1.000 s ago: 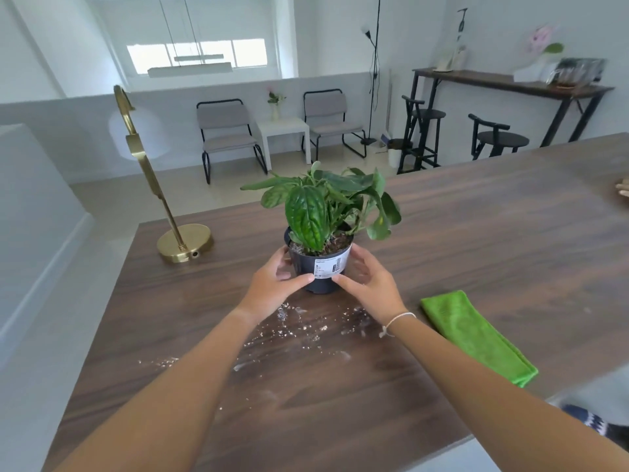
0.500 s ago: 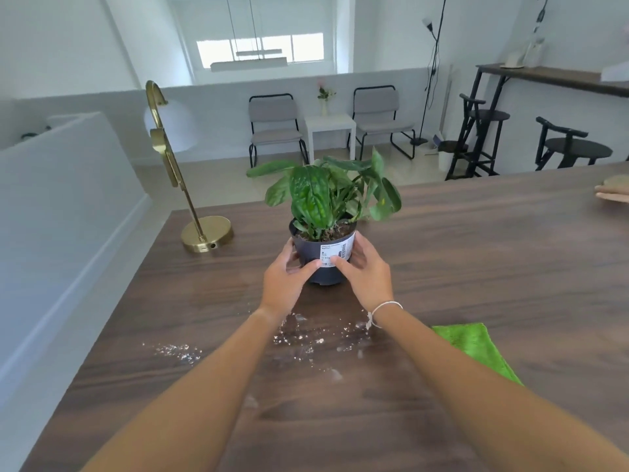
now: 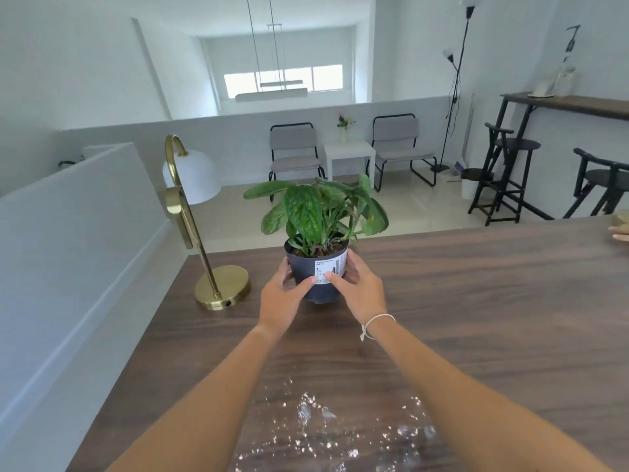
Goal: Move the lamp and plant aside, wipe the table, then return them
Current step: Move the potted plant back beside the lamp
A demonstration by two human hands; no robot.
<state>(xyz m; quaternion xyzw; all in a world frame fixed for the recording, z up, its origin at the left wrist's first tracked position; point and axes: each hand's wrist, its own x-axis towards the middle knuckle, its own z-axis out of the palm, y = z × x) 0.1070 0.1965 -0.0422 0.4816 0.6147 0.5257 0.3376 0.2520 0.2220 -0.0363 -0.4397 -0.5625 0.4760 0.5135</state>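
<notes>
A leafy green plant (image 3: 316, 216) in a dark pot with a white label sits between my two hands, over the far part of the brown wooden table (image 3: 476, 318). My left hand (image 3: 282, 298) grips the pot's left side and my right hand (image 3: 360, 287) grips its right side, thumbs on the label. Whether the pot's base touches the table is unclear. The brass lamp (image 3: 204, 240) with a white shade stands on its round base at the table's far left corner, left of the plant. White crumbs and wet spots (image 3: 323, 427) lie on the table near me, between my forearms.
Another person's fingers (image 3: 619, 233) rest at the table's right edge. Left of the table runs a white low wall (image 3: 68, 250). Beyond the table's far edge are two grey chairs (image 3: 292, 151), a white side table, black stools and a floor lamp.
Both hands have carried the plant away from me toward the table's far edge, nearer the lamp. The view has tilted up, and the green cloth has dropped out of sight.
</notes>
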